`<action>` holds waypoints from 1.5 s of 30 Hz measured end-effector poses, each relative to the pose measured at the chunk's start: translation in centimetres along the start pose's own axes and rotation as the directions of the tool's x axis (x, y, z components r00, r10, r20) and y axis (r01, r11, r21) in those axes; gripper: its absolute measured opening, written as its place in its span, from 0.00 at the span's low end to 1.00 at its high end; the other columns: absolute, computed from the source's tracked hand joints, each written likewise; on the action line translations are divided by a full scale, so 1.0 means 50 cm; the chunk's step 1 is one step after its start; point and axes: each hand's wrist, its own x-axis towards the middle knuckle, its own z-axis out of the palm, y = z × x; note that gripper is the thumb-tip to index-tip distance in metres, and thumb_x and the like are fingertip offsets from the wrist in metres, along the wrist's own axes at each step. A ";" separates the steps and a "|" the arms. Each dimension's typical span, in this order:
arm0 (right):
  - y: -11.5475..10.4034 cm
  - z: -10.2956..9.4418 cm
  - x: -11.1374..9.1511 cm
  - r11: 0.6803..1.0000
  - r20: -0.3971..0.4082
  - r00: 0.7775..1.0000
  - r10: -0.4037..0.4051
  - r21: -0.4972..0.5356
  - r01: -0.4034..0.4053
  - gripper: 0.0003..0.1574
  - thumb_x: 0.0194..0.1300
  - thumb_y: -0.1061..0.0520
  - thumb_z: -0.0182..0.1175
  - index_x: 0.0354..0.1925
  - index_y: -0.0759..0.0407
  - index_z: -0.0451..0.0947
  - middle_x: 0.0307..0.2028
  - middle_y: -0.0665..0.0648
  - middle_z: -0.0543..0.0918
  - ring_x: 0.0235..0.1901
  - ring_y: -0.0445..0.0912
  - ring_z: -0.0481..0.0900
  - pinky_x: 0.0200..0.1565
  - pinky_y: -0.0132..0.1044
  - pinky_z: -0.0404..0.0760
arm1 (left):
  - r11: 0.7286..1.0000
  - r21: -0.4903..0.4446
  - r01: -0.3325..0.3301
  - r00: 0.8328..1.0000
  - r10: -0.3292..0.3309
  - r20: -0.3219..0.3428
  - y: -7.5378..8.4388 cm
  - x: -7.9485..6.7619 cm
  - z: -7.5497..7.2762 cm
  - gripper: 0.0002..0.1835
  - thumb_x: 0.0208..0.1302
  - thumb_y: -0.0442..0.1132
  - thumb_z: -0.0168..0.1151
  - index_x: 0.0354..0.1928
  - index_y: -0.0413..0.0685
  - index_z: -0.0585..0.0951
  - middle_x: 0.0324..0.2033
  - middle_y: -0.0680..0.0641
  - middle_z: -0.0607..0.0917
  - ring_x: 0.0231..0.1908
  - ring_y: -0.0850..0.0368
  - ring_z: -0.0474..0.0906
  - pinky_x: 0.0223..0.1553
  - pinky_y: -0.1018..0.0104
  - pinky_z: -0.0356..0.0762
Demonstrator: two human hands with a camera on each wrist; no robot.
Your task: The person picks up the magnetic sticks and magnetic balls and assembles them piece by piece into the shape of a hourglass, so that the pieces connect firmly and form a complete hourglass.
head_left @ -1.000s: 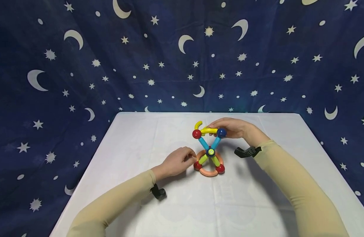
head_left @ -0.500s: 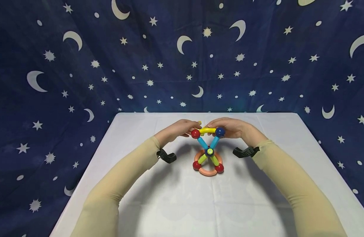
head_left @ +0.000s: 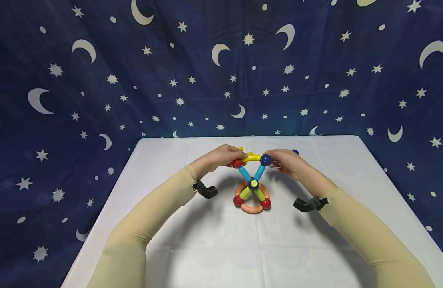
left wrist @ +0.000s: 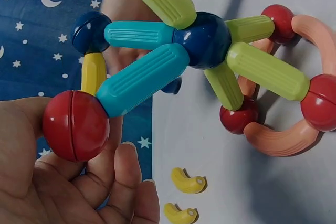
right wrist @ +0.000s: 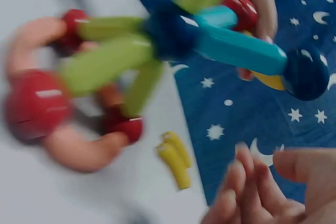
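Note:
A magnetic stick-and-ball model stands on the table, its peach ring (head_left: 251,209) at the bottom and a dark blue hub ball (left wrist: 203,40) in the middle. Two light blue sticks (left wrist: 142,80) rise to a red ball (left wrist: 76,125) and a blue ball (head_left: 265,160), bridged by a yellow curved stick (head_left: 253,158). My left hand (head_left: 221,156) holds the top red ball between thumb and fingers. Beside the top blue ball is my right hand (head_left: 287,164), fingers loosely bent; the right wrist view shows nothing between its thumb and fingers (right wrist: 257,187).
Two loose yellow curved sticks (left wrist: 188,181) lie on the white table (head_left: 207,240) behind the model. Another blue ball (head_left: 295,152) shows partly behind my right hand. A dark blue star-and-moon cloth (head_left: 192,48) hangs past the table's far edge.
My left hand has risen from the lower red ball to the top red one. My right hand has let go of the yellow curved stick by the blue ball and shifted right.

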 end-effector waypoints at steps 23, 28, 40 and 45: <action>0.146 0.084 -0.090 0.710 0.067 0.930 -0.362 -0.627 0.322 0.21 0.62 0.50 0.74 0.49 0.55 0.80 0.37 0.49 0.81 0.35 0.46 0.75 0.36 0.40 0.77 | 0.999 -0.028 0.045 0.996 -0.047 -0.079 -0.024 -0.037 -0.035 0.20 0.71 0.49 0.61 0.54 0.41 0.85 0.35 0.48 0.86 0.37 0.56 0.80 0.46 0.62 0.80; 0.125 0.056 -0.038 0.737 0.101 0.938 -0.333 -0.593 0.326 0.18 0.65 0.53 0.71 0.52 0.55 0.82 0.39 0.51 0.83 0.38 0.48 0.77 0.38 0.41 0.77 | 0.987 -0.124 0.098 0.991 -0.109 -0.078 -0.034 -0.061 -0.038 0.20 0.72 0.47 0.61 0.56 0.39 0.82 0.32 0.50 0.83 0.36 0.54 0.79 0.49 0.59 0.79; 0.069 0.058 0.070 0.722 0.215 0.925 -0.314 -0.578 0.380 0.15 0.71 0.56 0.63 0.53 0.58 0.82 0.51 0.61 0.85 0.49 0.53 0.81 0.52 0.51 0.80 | 0.920 -0.368 0.133 0.979 -0.179 -0.093 -0.054 -0.110 -0.006 0.19 0.74 0.44 0.62 0.58 0.39 0.75 0.40 0.47 0.84 0.33 0.58 0.80 0.45 0.62 0.80; 0.060 0.070 0.081 0.738 0.233 0.920 -0.314 -0.550 0.391 0.16 0.71 0.56 0.63 0.54 0.59 0.82 0.50 0.60 0.85 0.47 0.53 0.80 0.51 0.50 0.80 | 0.918 -0.384 0.104 0.982 -0.156 -0.109 -0.055 -0.121 0.002 0.20 0.75 0.44 0.60 0.59 0.38 0.75 0.42 0.45 0.85 0.32 0.58 0.81 0.46 0.62 0.81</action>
